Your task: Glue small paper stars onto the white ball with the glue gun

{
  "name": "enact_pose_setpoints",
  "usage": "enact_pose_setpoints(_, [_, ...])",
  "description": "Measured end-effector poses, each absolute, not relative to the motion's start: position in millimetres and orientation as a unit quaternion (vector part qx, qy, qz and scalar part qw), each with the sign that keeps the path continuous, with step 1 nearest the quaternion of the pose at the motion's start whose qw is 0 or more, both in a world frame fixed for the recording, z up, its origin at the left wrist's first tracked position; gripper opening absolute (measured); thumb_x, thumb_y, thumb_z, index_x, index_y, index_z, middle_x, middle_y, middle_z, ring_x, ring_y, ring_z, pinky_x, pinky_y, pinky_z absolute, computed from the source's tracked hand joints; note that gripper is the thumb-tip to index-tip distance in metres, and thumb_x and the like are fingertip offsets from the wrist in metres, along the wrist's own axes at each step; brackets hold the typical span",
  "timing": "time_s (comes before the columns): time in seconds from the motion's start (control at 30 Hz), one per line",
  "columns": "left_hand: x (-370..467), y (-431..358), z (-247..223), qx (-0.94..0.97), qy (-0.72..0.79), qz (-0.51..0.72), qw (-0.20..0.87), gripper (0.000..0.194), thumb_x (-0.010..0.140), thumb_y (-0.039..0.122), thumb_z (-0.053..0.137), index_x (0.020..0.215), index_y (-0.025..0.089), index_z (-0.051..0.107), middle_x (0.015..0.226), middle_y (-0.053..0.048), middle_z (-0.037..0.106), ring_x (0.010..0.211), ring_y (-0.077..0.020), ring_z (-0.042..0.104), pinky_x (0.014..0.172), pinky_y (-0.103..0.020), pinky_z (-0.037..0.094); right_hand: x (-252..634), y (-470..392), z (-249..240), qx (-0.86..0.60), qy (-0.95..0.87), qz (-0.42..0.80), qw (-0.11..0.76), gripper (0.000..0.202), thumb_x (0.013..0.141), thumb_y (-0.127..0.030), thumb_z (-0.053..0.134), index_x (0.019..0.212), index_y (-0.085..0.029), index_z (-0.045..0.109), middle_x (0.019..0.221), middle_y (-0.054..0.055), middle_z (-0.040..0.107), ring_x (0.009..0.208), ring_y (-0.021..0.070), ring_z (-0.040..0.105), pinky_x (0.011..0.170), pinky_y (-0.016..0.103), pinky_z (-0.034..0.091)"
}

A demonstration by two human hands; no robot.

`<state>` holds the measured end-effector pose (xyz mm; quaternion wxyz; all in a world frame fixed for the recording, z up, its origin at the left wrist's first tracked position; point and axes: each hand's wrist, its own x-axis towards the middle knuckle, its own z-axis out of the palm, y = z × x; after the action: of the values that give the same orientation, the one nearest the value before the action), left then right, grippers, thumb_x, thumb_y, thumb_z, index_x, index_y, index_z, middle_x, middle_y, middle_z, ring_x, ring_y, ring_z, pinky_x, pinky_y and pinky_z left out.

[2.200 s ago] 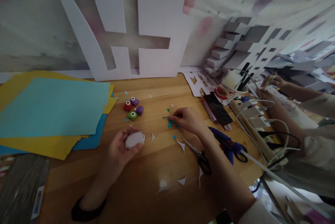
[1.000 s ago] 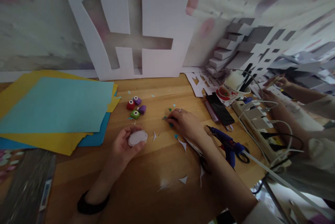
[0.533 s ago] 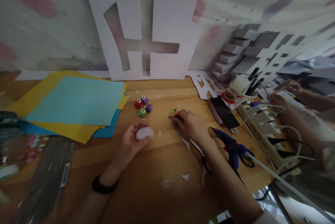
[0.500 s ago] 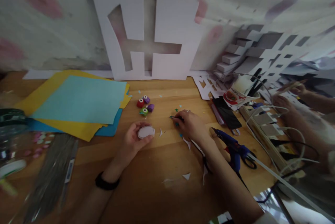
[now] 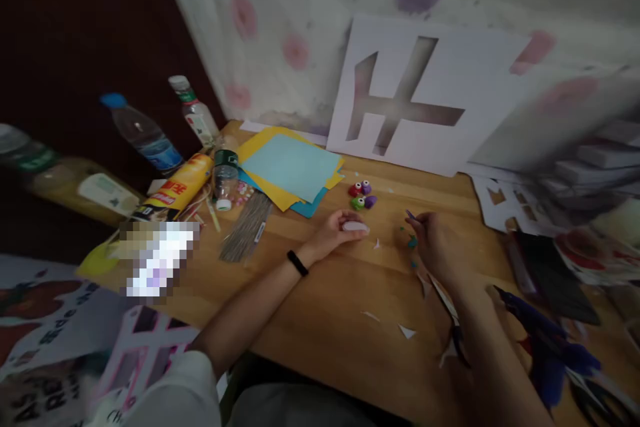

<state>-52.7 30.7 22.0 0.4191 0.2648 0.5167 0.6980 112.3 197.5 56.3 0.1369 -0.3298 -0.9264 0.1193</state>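
Left hand [image 5: 331, 237] grip clamped on white oval [image 5: 355, 226], long axis 3-9 o'clock; oval sits 9 o'clock from right hand [image 5: 436, 244], pinching slim tool [image 5: 411, 216].

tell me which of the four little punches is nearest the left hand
The green punch, closest to the left hand; the red punch, rear purple punch and front purple punch sit farther away.

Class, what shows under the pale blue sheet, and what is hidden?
Yellow paper and darker blue paper jut out from under the pale blue sheet. Their middles are covered, so the number of layers cannot be told.
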Motion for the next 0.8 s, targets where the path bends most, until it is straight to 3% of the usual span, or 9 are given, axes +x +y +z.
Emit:
enact_pose_setpoints(0.13, [-53, 28, 24, 0.269, 0.51, 0.699, 0.423, 0.045, 0.057, 0.029, 0.088, 0.09, 0.016, 0.061, 0.099, -0.007, 0.066, 0.095, -0.0191, 0.062, 0.093, -0.039, 0.046, 104, 194, 50, -0.277, -0.954, 0.063, 0.101, 0.028, 0.097, -0.027, 0.037, 0.107, -0.011, 0.056, 0.096, 0.025, 0.07, 0.097, 0.0354, 0.065, 0.075, 0.04, 0.048])
enact_pose_setpoints(0.27, [-53, 25, 26, 0.271, 0.508, 0.698, 0.426, 0.044, 0.058, 0.028, 0.089, 0.09, 0.016, 0.061, 0.1, -0.008, 0.067, 0.097, -0.0203, 0.062, 0.094, -0.04, 0.045, 100, 188, 45, -0.252, -0.963, 0.056, 0.077, 0.021, 0.093, -0.022, 0.042, 0.101, -0.013, 0.06, 0.09, 0.022, 0.07, 0.096, 0.0349, 0.065, 0.078, 0.041, 0.048])
enact_pose_setpoints(0.57, [-53, 25, 26, 0.267, 0.513, 0.693, 0.429, 0.043, 0.059, 0.028, 0.088, 0.09, 0.016, 0.061, 0.101, -0.008, 0.069, 0.098, -0.0202, 0.064, 0.096, -0.041, 0.045, 100, 188, 38, -0.232, -0.966, 0.081, 0.074, 0.022, 0.093, -0.026, 0.043, 0.097, -0.014, 0.06, 0.101, 0.024, 0.07, 0.101, 0.0353, 0.063, 0.083, 0.042, 0.046])
enact_pose_setpoints(0.8, [-55, 25, 23, 0.276, 0.528, 0.685, 0.42, 0.043, 0.06, 0.027, 0.088, 0.091, 0.016, 0.062, 0.099, -0.007, 0.07, 0.096, -0.0186, 0.064, 0.094, -0.038, 0.047, 107, 199, 50, -0.271, -0.945, 0.142, 0.114, 0.022, 0.095, -0.035, 0.042, 0.096, -0.018, 0.055, 0.086, 0.016, 0.07, 0.075, 0.027, 0.064, 0.064, 0.033, 0.044])
